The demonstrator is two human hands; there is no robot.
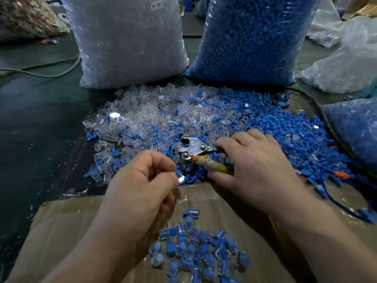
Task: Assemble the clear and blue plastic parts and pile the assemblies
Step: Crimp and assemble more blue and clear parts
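Loose clear caps (pixel 146 111) and loose blue plugs (pixel 271 119) lie spread in one big heap on the dark table. My left hand (pixel 140 184) pinches a small blue and clear piece (pixel 179 174) between thumb and fingertips, just below the metal head of a plier-like crimping tool (pixel 193 149). My right hand (pixel 253 164) grips that tool's handles, one wrapped in cloth tape (pixel 210 164). Near the bottom, a pile of finished blue-in-clear assemblies (pixel 195 252) rests on a cardboard sheet (pixel 67 231).
Two tall plastic sacks stand behind the heap: one of clear parts (pixel 128 41), one of blue parts (pixel 251 37). A smaller bag of blue parts (pixel 355 127) sits at the right beside a dark cable (pixel 318 107). Crumpled plastic bags (pixel 346 62) lie far right.
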